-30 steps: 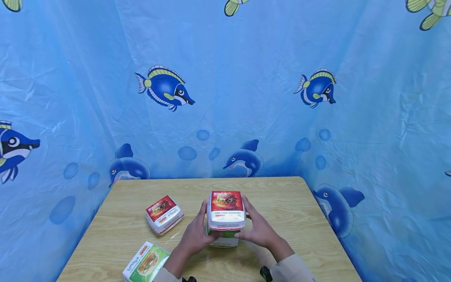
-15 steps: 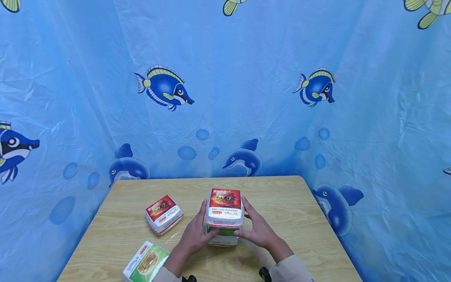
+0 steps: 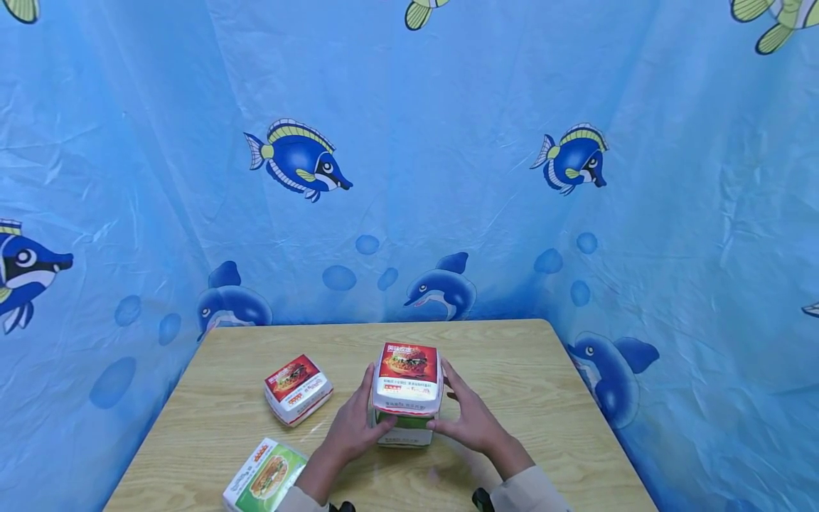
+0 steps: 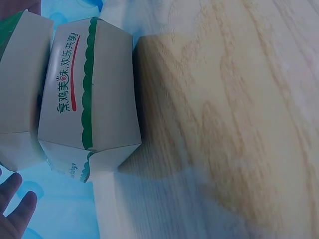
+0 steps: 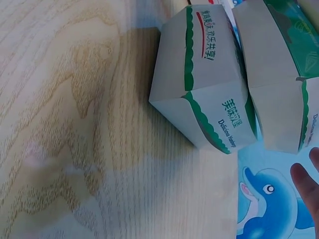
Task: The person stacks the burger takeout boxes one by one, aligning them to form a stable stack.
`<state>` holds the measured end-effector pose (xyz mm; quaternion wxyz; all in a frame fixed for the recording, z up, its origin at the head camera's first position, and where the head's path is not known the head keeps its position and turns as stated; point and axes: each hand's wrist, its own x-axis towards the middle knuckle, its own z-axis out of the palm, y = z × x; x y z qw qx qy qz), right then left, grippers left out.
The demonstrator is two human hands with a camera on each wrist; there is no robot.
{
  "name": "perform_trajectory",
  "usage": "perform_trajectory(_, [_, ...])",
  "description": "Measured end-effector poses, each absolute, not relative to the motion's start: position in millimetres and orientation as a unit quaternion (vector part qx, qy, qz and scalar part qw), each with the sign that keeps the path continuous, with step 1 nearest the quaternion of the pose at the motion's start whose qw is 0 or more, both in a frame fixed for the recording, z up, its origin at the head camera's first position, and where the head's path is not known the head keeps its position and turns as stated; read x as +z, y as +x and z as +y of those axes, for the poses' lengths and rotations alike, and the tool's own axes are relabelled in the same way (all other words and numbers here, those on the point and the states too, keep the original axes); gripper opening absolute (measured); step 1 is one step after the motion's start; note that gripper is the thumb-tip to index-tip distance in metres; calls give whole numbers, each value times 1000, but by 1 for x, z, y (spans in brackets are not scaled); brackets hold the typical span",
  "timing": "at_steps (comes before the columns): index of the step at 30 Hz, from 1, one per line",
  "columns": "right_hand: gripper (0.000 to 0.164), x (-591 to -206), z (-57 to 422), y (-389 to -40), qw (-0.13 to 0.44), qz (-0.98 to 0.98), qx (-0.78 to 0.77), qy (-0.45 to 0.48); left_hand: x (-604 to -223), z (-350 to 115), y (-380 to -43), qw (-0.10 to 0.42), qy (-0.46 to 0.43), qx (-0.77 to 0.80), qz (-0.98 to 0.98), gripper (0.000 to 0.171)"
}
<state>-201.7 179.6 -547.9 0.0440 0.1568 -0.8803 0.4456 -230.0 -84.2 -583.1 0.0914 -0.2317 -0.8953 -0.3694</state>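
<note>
In the head view a red-topped burger box (image 3: pixel 408 377) sits on top of a stack at the table's middle. My left hand (image 3: pixel 353 424) and right hand (image 3: pixel 472 419) hold it from both sides, fingers along its sides and thumbs low at the front. Beneath it are green-trimmed white burger boxes. Both wrist views show a lower box (image 4: pixel 89 94) standing on the table with another green-trimmed box (image 5: pixel 271 69) above it. Fingertips (image 4: pixel 24 213) of my left hand show at that view's edge. The red box lies outside the wrist views.
To the left on the wooden table (image 3: pixel 512 370) lie another red burger box (image 3: pixel 298 390) and, nearer me, a green burger box (image 3: pixel 265 476), partly behind my left sleeve. A blue curtain (image 3: pixel 409 178) with printed fish and dolphins hangs behind the table and along its sides.
The red box on the stack has shifted slightly back and left, and its front tilt has changed a little. Both hands stay around it. The boxes at left have not moved.
</note>
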Motion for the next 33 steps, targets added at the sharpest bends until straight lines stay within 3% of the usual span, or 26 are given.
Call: perform_trajectory(33, [112, -544, 176, -206, 47, -886, 429, 169, -582, -91, -226, 67, -212, -369, -902, 104])
